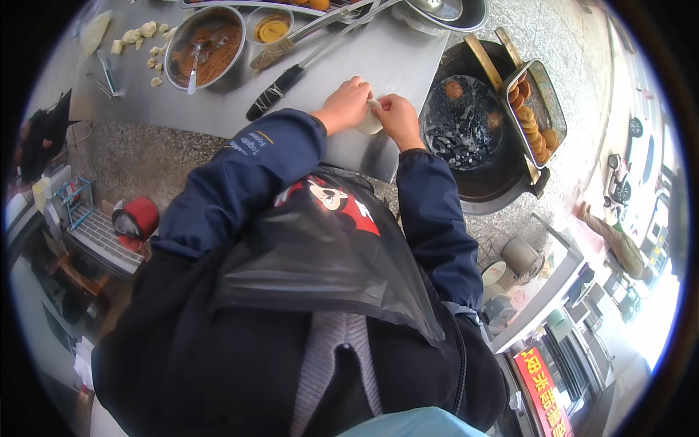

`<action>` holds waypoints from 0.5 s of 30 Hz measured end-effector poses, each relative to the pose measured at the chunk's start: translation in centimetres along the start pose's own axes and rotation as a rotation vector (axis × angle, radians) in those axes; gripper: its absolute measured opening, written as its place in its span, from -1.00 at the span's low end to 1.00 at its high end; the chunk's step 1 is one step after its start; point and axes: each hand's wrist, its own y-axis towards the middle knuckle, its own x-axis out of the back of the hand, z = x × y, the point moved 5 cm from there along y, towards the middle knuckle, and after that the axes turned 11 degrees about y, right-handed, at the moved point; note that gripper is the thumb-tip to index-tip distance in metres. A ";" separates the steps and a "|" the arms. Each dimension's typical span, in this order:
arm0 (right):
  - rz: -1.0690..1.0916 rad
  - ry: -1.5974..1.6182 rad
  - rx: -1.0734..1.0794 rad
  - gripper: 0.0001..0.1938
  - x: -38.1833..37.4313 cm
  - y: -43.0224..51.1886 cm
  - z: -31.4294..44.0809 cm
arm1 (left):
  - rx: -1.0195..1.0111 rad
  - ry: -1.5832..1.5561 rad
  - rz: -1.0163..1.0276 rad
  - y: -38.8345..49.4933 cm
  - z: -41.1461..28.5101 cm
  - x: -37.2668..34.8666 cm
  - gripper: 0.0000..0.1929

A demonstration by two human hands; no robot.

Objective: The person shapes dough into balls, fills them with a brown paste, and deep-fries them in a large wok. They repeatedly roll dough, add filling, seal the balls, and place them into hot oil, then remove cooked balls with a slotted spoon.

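Over the steel table, near its right edge, my left hand [349, 104] and my right hand [400, 117] pinch one pale piece of dough [369, 124] between them. The fingers of both hands meet at its upper edge, and its lower part shows below them. My left hand covers some of the dough. To the left of my hands lies a long-handled tool with a black wrapped grip [274, 92]. On my right, a wok of hot oil [464, 123] holds two round brown pieces, one of them a fried cake [453, 89].
A metal bowl of brown filling [225, 61] with a spoon stands left, beside small dough lumps [131, 37]. A brush [273, 53] lies near a cup of yellow liquid [271, 28]. A draining basket of fried cakes [532, 131] rests over the wok's right side.
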 end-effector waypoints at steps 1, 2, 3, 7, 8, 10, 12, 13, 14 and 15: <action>0.014 0.007 -0.010 -0.73 0.1 -0.2 0.1 | -0.013 -0.009 0.024 0.2 0.2 0.0 -0.75; 0.034 0.001 -0.013 -0.73 0.2 -0.3 0.2 | -0.025 -0.044 0.048 0.4 0.4 0.0 -0.74; 0.029 -0.009 -0.009 -0.72 0.4 -0.6 0.3 | -0.048 -0.088 0.080 0.7 0.7 0.0 -0.73; 0.034 -0.046 0.018 -0.68 0.9 -1.0 1.0 | -0.112 -0.089 0.164 1.7 1.6 -0.3 -0.73; 0.064 -0.070 0.007 -0.69 0.8 -1.0 1.0 | -0.159 -0.056 0.158 1.9 1.6 -0.2 -0.73; 0.130 -0.105 -0.028 -0.73 0.4 -1.1 0.9 | -0.245 -0.007 0.194 2.0 1.3 -0.4 -0.73; 0.085 -0.058 0.015 -0.75 0.4 -1.5 1.1 | -0.232 0.023 0.186 1.9 1.2 -0.3 -0.75; 0.039 -0.040 0.023 -0.76 0.4 -1.8 1.1 | -0.226 0.030 0.175 1.7 1.1 -0.2 -0.76; -0.001 -0.024 0.064 -0.76 0.3 -2.2 1.3 | -0.232 0.023 0.145 1.6 1.0 0.1 -0.76; -0.054 -0.015 0.088 -0.77 0.3 -2.8 1.5 | -0.239 0.016 0.116 1.3 0.9 0.4 -0.77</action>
